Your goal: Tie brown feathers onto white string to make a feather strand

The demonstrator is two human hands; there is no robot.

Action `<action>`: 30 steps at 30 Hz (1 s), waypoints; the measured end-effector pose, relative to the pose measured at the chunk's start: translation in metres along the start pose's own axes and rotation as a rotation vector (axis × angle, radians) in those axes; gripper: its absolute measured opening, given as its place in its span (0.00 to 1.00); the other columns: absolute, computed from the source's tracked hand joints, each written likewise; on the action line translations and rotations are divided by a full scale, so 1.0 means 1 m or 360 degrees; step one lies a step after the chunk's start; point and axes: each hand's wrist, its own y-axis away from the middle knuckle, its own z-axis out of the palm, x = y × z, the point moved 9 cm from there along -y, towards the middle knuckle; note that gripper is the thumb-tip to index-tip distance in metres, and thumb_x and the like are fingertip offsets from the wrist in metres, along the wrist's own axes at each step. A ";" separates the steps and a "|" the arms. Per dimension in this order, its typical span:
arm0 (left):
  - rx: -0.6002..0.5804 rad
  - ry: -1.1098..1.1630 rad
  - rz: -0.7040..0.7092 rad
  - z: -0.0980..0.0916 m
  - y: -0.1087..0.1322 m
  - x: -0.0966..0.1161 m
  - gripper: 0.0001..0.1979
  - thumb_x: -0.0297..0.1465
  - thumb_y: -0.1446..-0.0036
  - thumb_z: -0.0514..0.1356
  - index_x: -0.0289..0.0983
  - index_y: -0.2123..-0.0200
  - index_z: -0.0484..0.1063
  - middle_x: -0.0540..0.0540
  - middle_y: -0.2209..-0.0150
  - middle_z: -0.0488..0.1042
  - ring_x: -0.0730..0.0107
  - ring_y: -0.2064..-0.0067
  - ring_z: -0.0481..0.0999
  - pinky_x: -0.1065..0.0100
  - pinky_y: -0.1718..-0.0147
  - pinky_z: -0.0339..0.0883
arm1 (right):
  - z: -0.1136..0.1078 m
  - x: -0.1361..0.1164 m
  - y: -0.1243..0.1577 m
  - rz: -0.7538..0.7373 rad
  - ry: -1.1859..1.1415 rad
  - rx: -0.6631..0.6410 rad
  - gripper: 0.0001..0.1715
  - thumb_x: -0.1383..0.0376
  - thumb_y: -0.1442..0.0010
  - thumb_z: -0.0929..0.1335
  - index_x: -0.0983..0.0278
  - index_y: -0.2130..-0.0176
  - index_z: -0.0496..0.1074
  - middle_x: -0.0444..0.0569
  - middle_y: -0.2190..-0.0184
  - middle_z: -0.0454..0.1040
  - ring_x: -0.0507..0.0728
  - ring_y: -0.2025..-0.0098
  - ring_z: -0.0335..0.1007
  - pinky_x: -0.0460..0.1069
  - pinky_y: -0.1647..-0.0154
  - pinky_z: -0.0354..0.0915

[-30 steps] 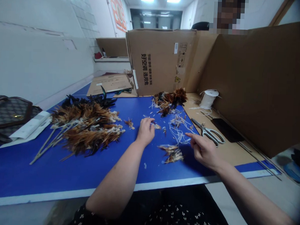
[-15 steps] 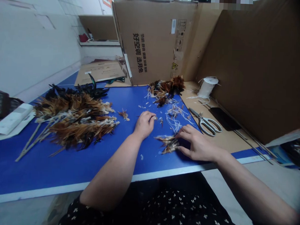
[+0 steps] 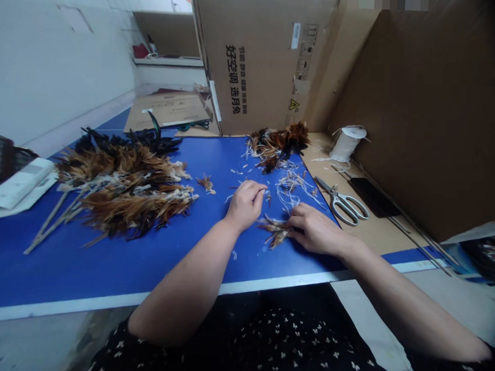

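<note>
My left hand rests on the blue table with its fingers curled, pinching a small pale feather bit near a scrap at its fingertips. My right hand lies just right of it, fingers closed on a small bunch of brown feathers that lies on the table. A tangle of white thread and quill scraps is scattered just beyond both hands.
A big heap of brown and black feather stems lies at the left. A smaller feather pile sits by the cardboard box. Scissors, a thread spool, a black flat object and a cardboard wall stand right. A bag sits far left.
My right hand has dropped from above the table onto the small feather bunch and closed on it. My left hand has curled tighter. The camera has tilted downward.
</note>
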 end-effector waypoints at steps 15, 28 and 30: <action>-0.0522 0.0114 0.0244 0.023 0.007 0.055 0.11 0.32 0.33 0.60 0.39 0.51 0.78 0.38 0.56 0.80 0.53 0.52 0.77 0.48 0.46 0.67 | -0.043 0.005 -0.043 -0.0130 0.0121 0.0132 0.06 0.69 0.37 0.69 0.66 0.65 0.78 0.53 0.67 0.72 0.59 0.62 0.67 0.51 0.59 0.62; -0.0020 0.1276 -0.1116 0.036 0.024 -0.036 0.18 0.45 0.44 0.69 0.34 0.69 0.79 0.49 0.75 0.73 0.74 0.74 0.67 0.70 0.71 0.60 | -0.028 0.068 -0.058 0.0234 -0.0822 0.0770 0.09 0.62 0.33 0.67 0.65 0.59 0.74 0.49 0.65 0.78 0.55 0.64 0.72 0.50 0.59 0.68; 0.0049 0.1418 -0.1230 0.038 0.027 -0.040 0.19 0.45 0.48 0.73 0.34 0.67 0.80 0.49 0.74 0.75 0.74 0.73 0.69 0.70 0.70 0.63 | -0.020 0.077 -0.053 0.0318 -0.0920 0.0827 0.11 0.59 0.32 0.67 0.65 0.59 0.75 0.49 0.66 0.78 0.55 0.65 0.72 0.50 0.60 0.68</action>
